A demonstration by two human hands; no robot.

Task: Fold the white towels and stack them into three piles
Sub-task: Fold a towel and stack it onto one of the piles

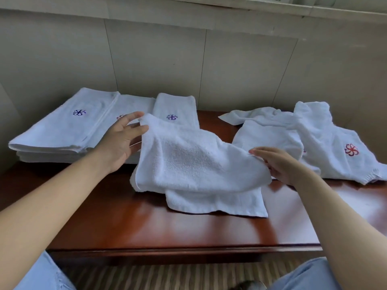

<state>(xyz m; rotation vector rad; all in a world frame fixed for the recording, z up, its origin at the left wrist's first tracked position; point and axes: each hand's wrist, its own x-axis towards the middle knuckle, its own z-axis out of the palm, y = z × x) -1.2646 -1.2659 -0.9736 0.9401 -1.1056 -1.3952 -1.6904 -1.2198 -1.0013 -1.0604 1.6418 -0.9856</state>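
A white towel (194, 162) lies half-lifted at the middle of the wooden table (125, 225), its lower layer flat on the wood. My left hand (121, 141) pinches its raised far-left corner. My right hand (278, 164) pinches its right edge. At the back left sit folded towels: a pile (60, 130) with a blue logo, a second pile (134, 105) with a red logo partly hidden by my left hand, and a folded towel (176, 107) with a blue logo. Loose crumpled towels (270, 132) lie at the right, one (335, 143) showing a red logo.
A panelled wall (188, 65) rises right behind the table. The table's front edge (184, 251) is close to my knees in jeans (310, 277). Bare wood shows in front of the held towel and at the near left.
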